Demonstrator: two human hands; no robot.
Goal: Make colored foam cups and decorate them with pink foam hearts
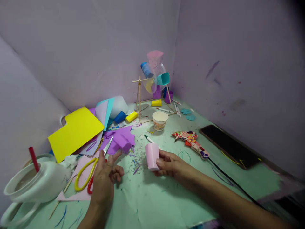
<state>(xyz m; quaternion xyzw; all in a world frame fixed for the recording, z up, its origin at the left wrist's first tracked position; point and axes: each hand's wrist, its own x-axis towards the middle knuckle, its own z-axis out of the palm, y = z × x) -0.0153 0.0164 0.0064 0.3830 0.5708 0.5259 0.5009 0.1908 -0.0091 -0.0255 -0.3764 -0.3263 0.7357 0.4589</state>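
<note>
The worktop (171, 203) is covered in pale green and set into the walls; in its far right corner I see a stick frame carrying a wheel (156, 74) hung with small coloured cups. A white jug (40, 184) with a red stick in it stands along the left edge, and a notched yellow sheet (77, 132) leans over paper towards the far left corner. Beside the right edge lies a dark phone (231, 146). Both forearms come in over the near edge. The left hand (105, 171) has its grip spread, around nothing; the right hand (170, 163) has its grip pinching the pink cup (152, 156), which is held slightly tilted above the middle of the worktop. A flower-patterned glue gun (190, 141) lies near the phone, its black cord running to the near edge. Yellow-handled scissors (79, 181) lie beside the left hand, partly hidden; whether the two touch, I can't tell. A paper cup (160, 119) stands upright before the frame. Just behind the pink cup lies a green-tipped marker (149, 139), and purple scraps (136, 170) are scattered between the hands.
</note>
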